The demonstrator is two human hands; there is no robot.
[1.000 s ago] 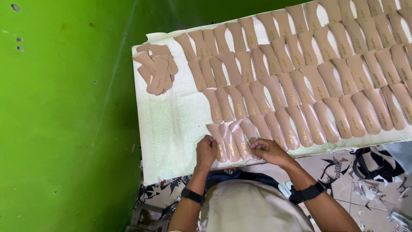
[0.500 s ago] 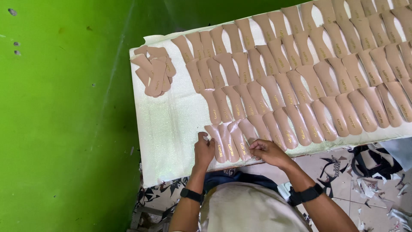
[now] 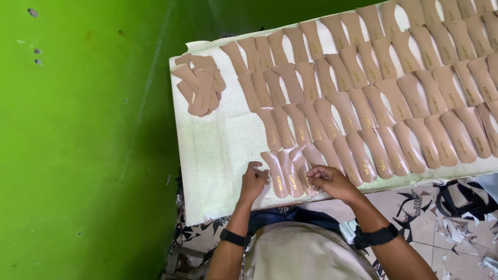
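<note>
Since a second ago, both hands have barely shifted at the near edge of the white foam sheet (image 3: 218,150). Head view: the left hand (image 3: 253,182), fingers curled, touches the end tan insole piece (image 3: 276,174) of the nearest row. The right hand (image 3: 328,181), fingers bent, presses on the neighbouring insole pieces (image 3: 303,168). A loose pile of insoles (image 3: 199,85) lies at the sheet's far left corner.

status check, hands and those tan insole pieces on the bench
Left hand fingertips on the nearest insole piece. Right hand pressing the next pieces. Loose pile at far corner of white sheet, nothing in the way.
</note>
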